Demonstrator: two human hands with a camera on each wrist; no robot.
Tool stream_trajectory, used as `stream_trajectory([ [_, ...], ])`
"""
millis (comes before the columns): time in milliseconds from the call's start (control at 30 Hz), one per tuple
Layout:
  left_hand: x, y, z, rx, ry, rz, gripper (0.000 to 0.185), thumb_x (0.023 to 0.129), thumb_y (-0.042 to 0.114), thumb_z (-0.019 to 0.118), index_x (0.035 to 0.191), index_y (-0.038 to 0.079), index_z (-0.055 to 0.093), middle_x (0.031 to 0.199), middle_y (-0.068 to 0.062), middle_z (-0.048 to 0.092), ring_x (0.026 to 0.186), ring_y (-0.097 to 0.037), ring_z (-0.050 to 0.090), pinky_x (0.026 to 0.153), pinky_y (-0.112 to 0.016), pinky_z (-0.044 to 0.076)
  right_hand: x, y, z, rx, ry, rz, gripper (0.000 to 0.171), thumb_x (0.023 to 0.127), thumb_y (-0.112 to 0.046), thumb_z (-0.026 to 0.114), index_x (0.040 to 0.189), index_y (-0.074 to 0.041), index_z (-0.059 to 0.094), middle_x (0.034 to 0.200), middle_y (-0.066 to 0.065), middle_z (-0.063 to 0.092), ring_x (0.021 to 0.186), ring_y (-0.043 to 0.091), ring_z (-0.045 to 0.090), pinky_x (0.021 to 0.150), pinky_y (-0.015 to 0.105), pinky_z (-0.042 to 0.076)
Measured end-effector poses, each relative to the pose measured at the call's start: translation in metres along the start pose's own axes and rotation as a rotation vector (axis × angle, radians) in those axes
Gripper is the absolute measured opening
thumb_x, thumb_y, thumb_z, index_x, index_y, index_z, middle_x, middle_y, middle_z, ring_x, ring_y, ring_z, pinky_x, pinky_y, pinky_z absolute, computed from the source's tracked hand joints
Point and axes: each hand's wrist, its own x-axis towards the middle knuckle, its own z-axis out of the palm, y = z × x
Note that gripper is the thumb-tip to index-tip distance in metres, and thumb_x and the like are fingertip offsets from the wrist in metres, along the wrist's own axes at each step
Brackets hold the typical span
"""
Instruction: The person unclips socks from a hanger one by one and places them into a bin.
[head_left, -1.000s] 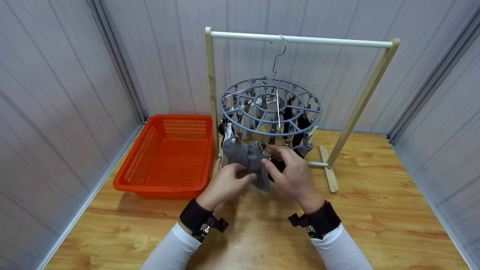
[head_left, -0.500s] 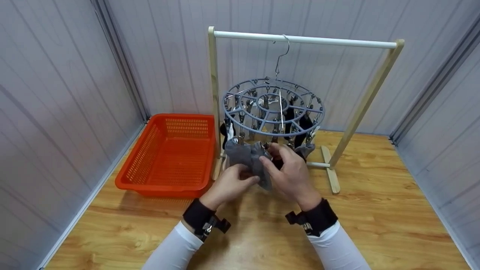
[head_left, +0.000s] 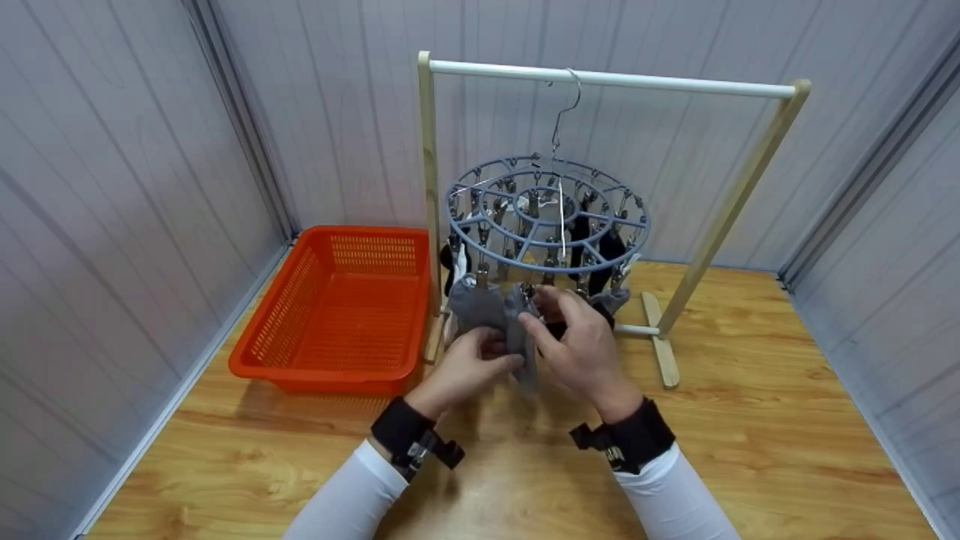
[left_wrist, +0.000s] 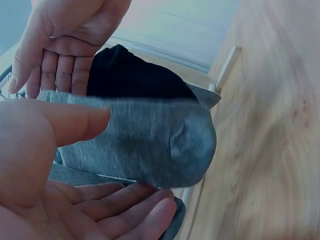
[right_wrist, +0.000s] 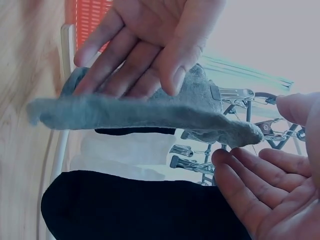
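A person's left hand (head_left: 463,369) pinches the lower part of a grey sock (head_left: 495,311) between thumb and fingers, while the right hand (head_left: 581,346) works at the sock's top edge, thumb and forefinger at a metal clip (right_wrist: 235,94) (whether they squeeze it cannot be told). The sock hangs from the near rim of a round blue-grey peg hanger (head_left: 547,214), whose hook rests on the top rail of a wooden rack (head_left: 731,196) standing toward the desk's far edge. Beside the grey sock hang a black sock (right_wrist: 140,207) and a white one (right_wrist: 120,152). An orange basket (head_left: 341,307) sits at the desk's (head_left: 757,390) far left corner, just beside the rack's left post.
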Motion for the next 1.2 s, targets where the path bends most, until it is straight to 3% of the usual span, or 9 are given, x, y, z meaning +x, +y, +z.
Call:
stream_trajectory([
  [200,-0.002,0.0,-0.001,-0.068,0.013,-0.046,0.055,0.092,0.032,0.092,0.128,-0.001,0.066,0.118,-0.014,0.072,0.108,-0.027,0.069,0.092,-0.041,0.061,0.0,0.0,-0.001,-0.004,0.001,-0.001,0.043,0.106,-0.024,0.081,0.139,0.001,0.07,0.117,0.012,0.076,0.103,0.025,0.075,0.09,0.044,0.062],
  [367,-0.002,0.0,-0.001,-0.123,0.013,-0.036,0.049,0.091,0.029,0.093,0.12,0.001,0.065,0.109,-0.013,0.069,0.098,-0.024,0.068,0.081,-0.035,0.059,0.001,0.0,-0.002,0.003,-0.003,0.012,0.044,0.105,-0.024,0.081,0.139,0.001,0.069,0.116,0.012,0.076,0.103,0.025,0.075,0.089,0.046,0.062],
  [633,-0.002,0.001,-0.001,-0.136,-0.016,-0.017,0.033,0.091,0.018,0.091,0.105,0.002,0.067,0.113,-0.013,0.071,0.099,-0.024,0.07,0.08,-0.035,0.062,0.001,-0.001,-0.002,-0.005,0.007,0.04,0.043,0.106,-0.026,0.08,0.137,0.003,0.07,0.11,0.011,0.075,0.097,0.025,0.073,0.084,0.046,0.062],
  [833,-0.003,0.002,0.001,-0.101,-0.027,-0.005,0.032,0.09,0.011,0.09,0.109,0.002,0.065,0.109,-0.013,0.072,0.095,-0.024,0.071,0.078,-0.035,0.063,0.006,-0.004,0.0,0.038,0.028,0.073,0.04,0.106,-0.025,0.079,0.135,0.002,0.071,0.105,0.007,0.074,0.087,0.018,0.072,0.075,0.037,0.062],
  [1033,-0.002,0.003,0.001,-0.104,-0.02,0.038,0.044,0.087,0.004,0.089,0.124,-0.004,0.066,0.116,-0.015,0.074,0.104,-0.026,0.073,0.09,-0.039,0.063,0.009,-0.006,0.002,0.013,0.072,0.061,0.032,0.108,-0.023,0.077,0.127,0.002,0.075,0.099,0.007,0.073,0.079,0.016,0.068,0.067,0.033,0.057],
  [1200,-0.003,0.003,-0.002,-0.117,-0.038,0.021,0.05,0.088,0.013,0.091,0.131,-0.002,0.069,0.121,-0.013,0.075,0.108,-0.027,0.072,0.093,-0.041,0.063,0.01,-0.005,0.001,0.031,0.073,0.094,0.029,0.107,-0.021,0.077,0.126,0.001,0.076,0.099,0.007,0.074,0.08,0.016,0.068,0.067,0.032,0.057],
])
